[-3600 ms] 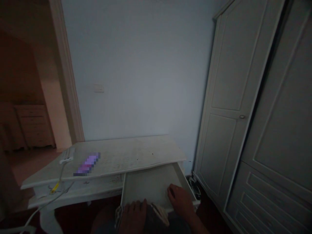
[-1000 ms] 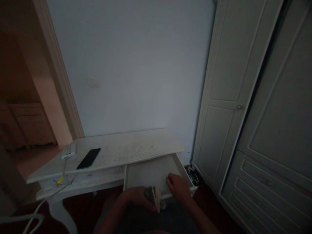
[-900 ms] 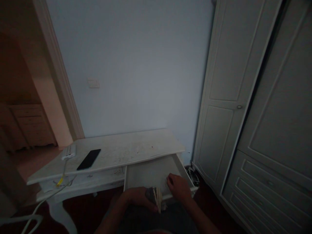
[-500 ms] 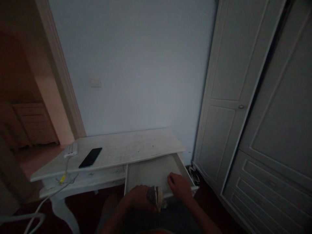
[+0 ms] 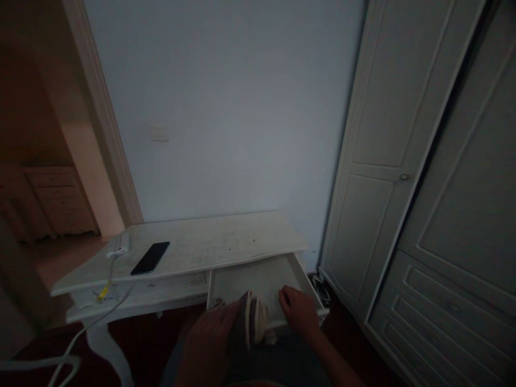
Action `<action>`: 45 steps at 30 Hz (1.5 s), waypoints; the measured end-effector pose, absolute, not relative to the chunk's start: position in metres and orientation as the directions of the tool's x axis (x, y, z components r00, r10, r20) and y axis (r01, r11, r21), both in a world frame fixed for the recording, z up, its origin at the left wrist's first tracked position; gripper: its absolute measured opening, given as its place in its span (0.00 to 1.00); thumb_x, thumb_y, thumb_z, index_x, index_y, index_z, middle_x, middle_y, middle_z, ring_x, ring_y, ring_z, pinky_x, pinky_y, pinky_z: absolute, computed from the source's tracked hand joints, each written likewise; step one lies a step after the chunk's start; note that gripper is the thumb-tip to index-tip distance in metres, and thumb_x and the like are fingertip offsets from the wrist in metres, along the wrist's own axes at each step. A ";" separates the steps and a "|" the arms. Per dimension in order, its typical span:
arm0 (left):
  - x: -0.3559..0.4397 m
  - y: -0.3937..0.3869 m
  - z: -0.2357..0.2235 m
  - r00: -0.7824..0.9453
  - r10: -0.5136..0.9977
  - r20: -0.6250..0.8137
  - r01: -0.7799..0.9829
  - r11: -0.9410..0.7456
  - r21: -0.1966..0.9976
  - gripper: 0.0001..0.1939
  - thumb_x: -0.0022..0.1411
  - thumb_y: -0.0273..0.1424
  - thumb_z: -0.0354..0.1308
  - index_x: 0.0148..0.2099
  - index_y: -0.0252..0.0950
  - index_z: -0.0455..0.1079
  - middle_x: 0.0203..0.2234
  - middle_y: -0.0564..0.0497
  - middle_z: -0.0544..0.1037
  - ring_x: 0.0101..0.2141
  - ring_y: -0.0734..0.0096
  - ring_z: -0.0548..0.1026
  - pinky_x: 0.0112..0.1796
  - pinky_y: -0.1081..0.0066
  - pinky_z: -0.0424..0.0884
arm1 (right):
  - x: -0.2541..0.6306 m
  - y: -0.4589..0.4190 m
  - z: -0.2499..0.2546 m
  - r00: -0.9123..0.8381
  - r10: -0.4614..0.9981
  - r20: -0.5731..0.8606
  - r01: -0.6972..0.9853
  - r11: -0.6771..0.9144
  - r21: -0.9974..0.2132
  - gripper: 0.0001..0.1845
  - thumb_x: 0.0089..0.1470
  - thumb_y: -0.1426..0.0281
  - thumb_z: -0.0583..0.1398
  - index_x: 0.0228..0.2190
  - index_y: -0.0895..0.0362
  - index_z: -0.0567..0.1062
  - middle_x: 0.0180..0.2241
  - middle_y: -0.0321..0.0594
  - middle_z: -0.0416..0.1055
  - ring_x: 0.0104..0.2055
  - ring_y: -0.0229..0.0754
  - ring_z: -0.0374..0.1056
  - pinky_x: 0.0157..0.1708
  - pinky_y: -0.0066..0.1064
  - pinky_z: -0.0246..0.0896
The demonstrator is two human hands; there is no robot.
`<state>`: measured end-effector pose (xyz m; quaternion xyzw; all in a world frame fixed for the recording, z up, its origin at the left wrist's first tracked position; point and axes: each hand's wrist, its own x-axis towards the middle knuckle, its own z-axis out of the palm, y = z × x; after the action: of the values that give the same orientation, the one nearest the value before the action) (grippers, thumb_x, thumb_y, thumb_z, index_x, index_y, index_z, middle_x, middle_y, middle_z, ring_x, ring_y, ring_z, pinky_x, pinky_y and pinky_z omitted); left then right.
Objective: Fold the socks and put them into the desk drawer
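My left hand [image 5: 209,336] is closed around a folded cloth [image 5: 250,320] with grey and cream layers, above the near left part of a pulled-out drawer [image 5: 245,279]. My right hand [image 5: 297,309] is a loose fist at the drawer's near right side, over its front edge. What that fist holds, if anything, is hidden. The drawer belongs to a white table [image 5: 209,239] with a worn top. A pale bit of something [image 5: 271,337], too dim to name, shows just beside the cloth at the drawer front.
A black phone [image 5: 150,258] lies on the tabletop's left side. Behind it sits a white power strip [image 5: 119,244], its cable [image 5: 86,325] running down past the table's left leg. A grey wardrobe [image 5: 371,188] stands at right, with dark items [image 5: 320,289] on the floor beside it.
My left hand has come up and turned with the folded cloth, which now stands taller above the drawer's front. My right hand has stayed almost in place.
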<state>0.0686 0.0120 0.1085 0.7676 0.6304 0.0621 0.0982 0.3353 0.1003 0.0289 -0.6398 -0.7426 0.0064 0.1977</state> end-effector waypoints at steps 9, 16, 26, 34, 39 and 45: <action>0.090 0.041 0.061 0.185 0.967 -0.177 0.967 -0.147 0.207 0.47 0.49 0.50 0.72 0.68 0.40 0.69 0.55 0.38 0.82 0.55 0.39 0.78 0.56 0.51 0.69 | 0.334 0.102 0.030 -0.101 0.961 0.256 0.954 0.167 -0.251 0.15 0.73 0.65 0.53 0.35 0.52 0.77 0.36 0.39 0.82 0.38 0.44 0.77 0.34 0.34 0.48; 0.135 0.050 0.063 0.297 0.948 -0.114 0.934 -0.263 0.241 0.41 0.53 0.49 0.68 0.66 0.40 0.70 0.53 0.39 0.83 0.53 0.41 0.79 0.56 0.51 0.70 | 0.333 0.105 0.029 -0.094 0.967 0.238 0.949 0.159 -0.273 0.15 0.72 0.66 0.54 0.35 0.52 0.78 0.36 0.39 0.82 0.39 0.44 0.77 0.35 0.33 0.49; 0.091 0.039 0.108 0.328 0.938 -0.112 0.886 -0.264 0.380 0.19 0.63 0.45 0.59 0.54 0.50 0.79 0.49 0.50 0.86 0.51 0.50 0.83 0.47 0.63 0.73 | 0.336 0.105 0.033 -0.101 0.975 0.200 0.946 0.157 -0.284 0.16 0.72 0.64 0.53 0.36 0.52 0.77 0.36 0.41 0.82 0.39 0.45 0.76 0.34 0.34 0.49; 0.057 0.034 0.089 0.250 0.955 -0.161 0.962 -0.227 0.149 0.45 0.49 0.50 0.72 0.66 0.40 0.72 0.56 0.38 0.82 0.62 0.41 0.72 0.67 0.52 0.58 | 0.332 0.103 0.036 -0.090 0.976 0.196 0.960 0.138 -0.245 0.15 0.73 0.64 0.54 0.38 0.53 0.78 0.38 0.41 0.82 0.41 0.45 0.77 0.34 0.32 0.49; 0.060 0.039 0.077 0.265 0.953 -0.148 0.960 -0.246 0.136 0.31 0.53 0.49 0.68 0.55 0.39 0.80 0.51 0.36 0.83 0.56 0.40 0.76 0.56 0.52 0.70 | 0.332 0.102 0.039 -0.092 0.978 0.187 0.961 0.137 -0.240 0.14 0.73 0.65 0.54 0.38 0.53 0.78 0.38 0.41 0.83 0.41 0.45 0.78 0.35 0.33 0.50; 0.051 0.036 0.070 0.319 0.946 -0.057 0.937 -0.305 0.169 0.18 0.58 0.41 0.64 0.48 0.41 0.82 0.45 0.40 0.85 0.51 0.46 0.79 0.55 0.57 0.71 | 0.333 0.102 0.037 -0.089 0.977 0.192 0.962 0.134 -0.239 0.14 0.73 0.64 0.54 0.39 0.52 0.78 0.39 0.40 0.83 0.42 0.45 0.78 0.35 0.33 0.50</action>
<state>0.0514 0.0364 0.0704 0.8075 0.5831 0.0266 0.0853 0.3332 0.1015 0.0374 -0.6574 -0.7375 0.0256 0.1527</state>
